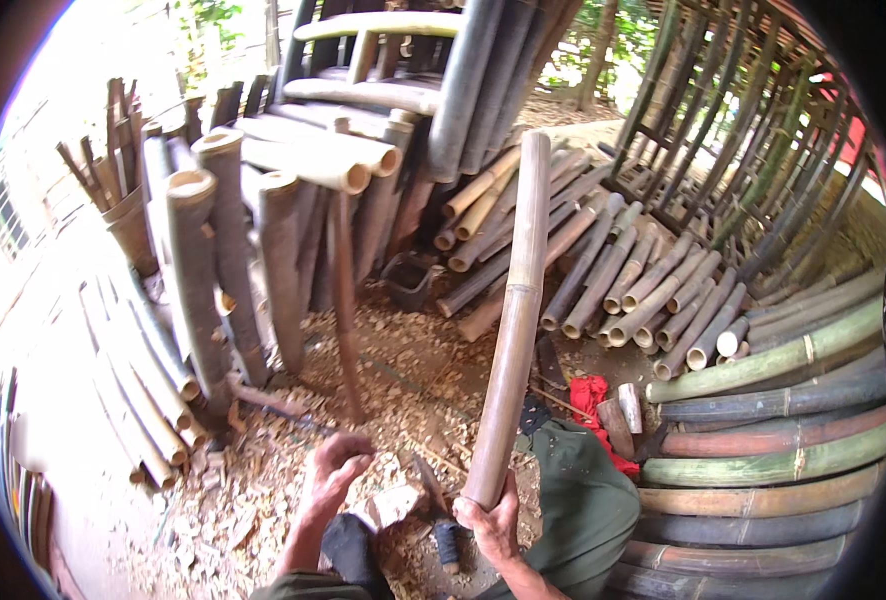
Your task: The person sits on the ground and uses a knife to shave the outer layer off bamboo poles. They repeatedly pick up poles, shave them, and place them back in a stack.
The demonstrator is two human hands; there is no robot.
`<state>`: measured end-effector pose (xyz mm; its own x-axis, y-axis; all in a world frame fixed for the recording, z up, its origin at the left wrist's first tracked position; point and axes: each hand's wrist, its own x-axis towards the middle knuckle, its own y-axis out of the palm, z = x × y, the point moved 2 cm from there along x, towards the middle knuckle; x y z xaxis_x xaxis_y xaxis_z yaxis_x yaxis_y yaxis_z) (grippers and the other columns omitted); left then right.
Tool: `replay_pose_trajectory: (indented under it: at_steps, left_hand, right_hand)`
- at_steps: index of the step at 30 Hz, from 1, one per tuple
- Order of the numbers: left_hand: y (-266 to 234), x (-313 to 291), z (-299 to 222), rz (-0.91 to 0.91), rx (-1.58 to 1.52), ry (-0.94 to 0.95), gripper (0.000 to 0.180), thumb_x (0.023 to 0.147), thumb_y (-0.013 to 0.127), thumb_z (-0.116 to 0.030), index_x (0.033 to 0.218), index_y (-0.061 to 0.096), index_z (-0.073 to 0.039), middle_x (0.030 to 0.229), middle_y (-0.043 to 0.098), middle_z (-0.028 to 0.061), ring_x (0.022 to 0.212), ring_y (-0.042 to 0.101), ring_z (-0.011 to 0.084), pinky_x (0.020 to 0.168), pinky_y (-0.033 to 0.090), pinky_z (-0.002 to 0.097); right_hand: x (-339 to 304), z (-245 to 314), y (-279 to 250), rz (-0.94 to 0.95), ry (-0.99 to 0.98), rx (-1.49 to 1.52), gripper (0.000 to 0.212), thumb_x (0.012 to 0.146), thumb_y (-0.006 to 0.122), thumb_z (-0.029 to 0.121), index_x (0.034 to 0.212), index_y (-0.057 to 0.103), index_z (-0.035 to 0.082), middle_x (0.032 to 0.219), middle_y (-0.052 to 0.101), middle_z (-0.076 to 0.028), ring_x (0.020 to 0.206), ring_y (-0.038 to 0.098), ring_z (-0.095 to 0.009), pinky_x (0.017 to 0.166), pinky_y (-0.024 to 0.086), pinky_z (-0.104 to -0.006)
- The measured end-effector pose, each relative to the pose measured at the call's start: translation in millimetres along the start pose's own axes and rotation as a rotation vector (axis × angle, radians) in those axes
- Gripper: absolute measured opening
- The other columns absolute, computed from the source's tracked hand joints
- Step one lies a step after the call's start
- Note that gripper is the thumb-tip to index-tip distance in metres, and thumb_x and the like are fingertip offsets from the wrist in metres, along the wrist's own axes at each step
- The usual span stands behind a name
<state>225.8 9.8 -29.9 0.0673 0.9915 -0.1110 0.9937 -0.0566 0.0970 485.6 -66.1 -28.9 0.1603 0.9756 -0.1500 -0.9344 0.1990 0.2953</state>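
My right hand (493, 520) is closed round the lower end of a brown bamboo pole (521, 290). The pole stands nearly upright and leans a little to the right at its top. My left hand (338, 470) hovers over the wood chips, its fingers curled in and nothing visible in them. Between my hands lies a knife with a dark wrapped handle (448, 548), its blade next to a pale wood block (393, 505). Part of the blade blends into the chips.
Wood chips (253, 490) cover the ground. Upright bamboo tubes (195, 280) and a bamboo bench (303, 160) stand ahead on the left. Cut bamboo lengths (663, 280) are piled ahead on the right. Long poles (763, 460) lie stacked at my right, near a red cloth (588, 400).
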Motion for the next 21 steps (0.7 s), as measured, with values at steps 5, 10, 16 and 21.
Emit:
replay_pose_trajectory:
  at_steps: [5,10,16,21]
  left_hand:
    - [2.7,-5.7,-72.6,0.136,-0.137,0.114,0.066,0.088,0.080,-0.026,0.143,0.053,-0.001,0.125,0.066,0.0146,0.116,0.063,0.0219,0.101,0.051,0.0377]
    - [4.5,-20.6,-115.5,0.184,-0.393,0.252,0.094,0.078,0.088,-0.032,0.153,0.039,0.000,0.138,0.061,0.0186,0.125,0.061,0.0270,0.109,0.047,0.0433]
    - [-68.9,-59.6,-42.1,-0.417,-0.600,0.167,0.045,0.085,0.078,-0.018,0.121,0.058,0.000,0.100,0.071,0.0137,0.088,0.070,0.0281,0.084,0.059,0.0434]
    - [-104.3,-73.7,21.4,-0.788,-0.714,0.107,0.037,0.083,0.082,-0.010,0.113,0.063,0.001,0.090,0.070,0.0114,0.081,0.069,0.0238,0.079,0.059,0.0380]
  right_hand:
    - [-41.3,20.8,11.9,0.168,-0.135,-0.452,0.074,0.073,0.086,0.035,0.127,0.049,-0.001,0.101,0.058,-0.009,0.091,0.058,-0.021,0.084,0.051,-0.0400]
    - [-59.2,-1.4,3.4,0.436,-0.023,-0.516,0.080,0.077,0.085,0.032,0.139,0.046,-0.001,0.111,0.062,-0.012,0.103,0.063,-0.023,0.092,0.052,-0.0403]
    - [-2.6,-38.3,21.7,0.431,-0.115,-0.060,0.068,0.089,0.077,0.052,0.131,0.053,0.004,0.095,0.056,-0.006,0.077,0.056,-0.016,0.073,0.050,-0.0319]
    - [3.4,-118.3,-37.5,0.213,0.070,-1.284,0.058,0.087,0.080,0.044,0.113,0.050,0.002,0.097,0.061,-0.018,0.091,0.063,-0.036,0.078,0.051,-0.0513]
